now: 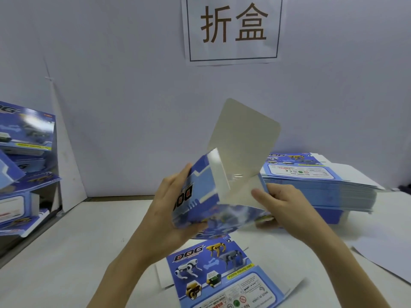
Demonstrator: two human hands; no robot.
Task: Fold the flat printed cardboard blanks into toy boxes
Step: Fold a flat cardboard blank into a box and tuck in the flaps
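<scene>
Above the middle of the white table, two hands hold up a half-folded blue printed cardboard box. The left hand grips its left side, with the thumb on the far edge and the fingers curled round the near edge. The right hand pinches its right side, thumb on the plain white inside; its other fingers are hidden under the card. The near part of the box is blurry. A flat blue blank with toy dogs lies on the table nearer, partly hidden by the arms and cut off at the bottom. A tall stack of flat blanks sits far right. Folded blue boxes pile up on the left, cut off by the edge.
</scene>
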